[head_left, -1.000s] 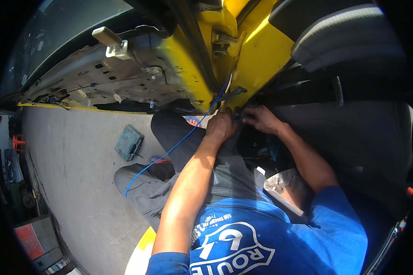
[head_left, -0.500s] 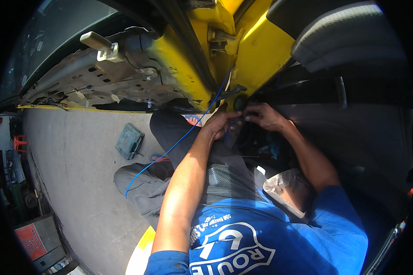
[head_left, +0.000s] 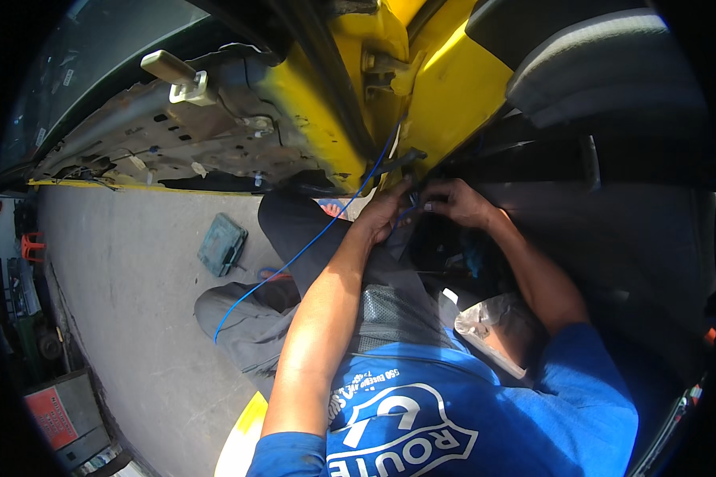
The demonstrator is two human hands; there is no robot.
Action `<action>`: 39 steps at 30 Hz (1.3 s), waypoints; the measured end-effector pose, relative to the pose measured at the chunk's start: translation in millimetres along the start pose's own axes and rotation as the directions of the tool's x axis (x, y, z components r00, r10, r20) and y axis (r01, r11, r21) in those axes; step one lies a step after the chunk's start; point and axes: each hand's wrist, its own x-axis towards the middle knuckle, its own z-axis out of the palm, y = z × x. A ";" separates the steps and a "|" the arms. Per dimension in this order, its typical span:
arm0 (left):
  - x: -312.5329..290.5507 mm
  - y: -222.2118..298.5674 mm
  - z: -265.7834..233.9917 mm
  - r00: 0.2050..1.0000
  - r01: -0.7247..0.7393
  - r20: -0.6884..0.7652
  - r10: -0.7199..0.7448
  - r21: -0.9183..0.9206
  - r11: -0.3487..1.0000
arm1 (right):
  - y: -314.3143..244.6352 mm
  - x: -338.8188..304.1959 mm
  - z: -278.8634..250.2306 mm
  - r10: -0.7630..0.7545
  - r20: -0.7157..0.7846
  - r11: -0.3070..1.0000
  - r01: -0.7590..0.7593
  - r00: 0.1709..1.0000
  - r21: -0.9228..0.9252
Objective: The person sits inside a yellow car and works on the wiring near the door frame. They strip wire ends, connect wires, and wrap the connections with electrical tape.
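Had the left hand (head_left: 383, 215) low beside the foot of the yellow pillar (head_left: 461, 87), with fingers curled around a short blue stretch, probably part of the wire (head_left: 320, 238). Held the right hand (head_left: 458, 204) just beside it, with thumb and fingertips drawn together, but for the shade could not tell whether pinching anything. Could trace the wire down from the gap between the pillar and the stripped door (head_left: 191, 119), past the dark bar (head_left: 402, 161), then slantwise over the trousers (head_left: 294, 219) to a free-looking end by the bent knee (head_left: 215, 310). Risked snagging, in all likelihood, at the bar or in the gap, on account of running so close to both; by a hard tug from there, might have nicked the sheath or slipped from the left fingers. Risked crushing too, through any swing of the door toward the pillar. By a shift of the knee, might have dragged the loose length aside and jerked the part between the fingers. In such deep shadow, might easily have misjudged the hold at the fingertips, or let the wire drop out of sight into the dark beneath, with the tool case (head_left: 223, 244) lying well apart on the floor (head_left: 135, 294)
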 end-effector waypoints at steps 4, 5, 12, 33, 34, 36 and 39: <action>-18.9 7.1 5.8 1.000 -0.022 0.006 0.023 -0.087 0.996 | 2.9 3.3 0.2 0.053 -0.006 0.998 -0.053 0.999 0.016; -24.7 9.1 7.7 0.999 -0.028 0.044 0.031 -0.071 0.997 | 3.9 3.2 -0.3 0.045 -0.016 0.999 -0.045 0.999 -0.011; -52.5 16.7 3.3 0.953 -0.157 0.277 0.118 0.122 0.980 | 1.9 0.4 3.9 0.115 -0.126 0.987 -0.098 0.985 0.130; -18.3 -7.5 18.4 0.899 0.190 -0.313 0.305 0.909 0.372 | 3.8 -2.8 6.6 0.087 -0.079 0.995 -0.083 0.993 0.054; -20.6 -6.2 18.3 0.892 0.160 -0.300 0.338 0.909 0.384 | 3.9 -2.8 7.1 0.093 -0.075 0.994 -0.088 0.993 0.061; -25.7 -3.3 17.2 0.862 0.085 -0.273 0.428 0.909 0.409 | 4.0 -2.9 7.8 0.104 -0.075 0.992 -0.098 0.992 0.082; -32.2 -0.4 14.7 0.879 -0.084 -0.131 0.460 0.905 0.418 | 3.8 -3.7 7.4 0.110 -0.085 0.989 -0.101 0.990 0.107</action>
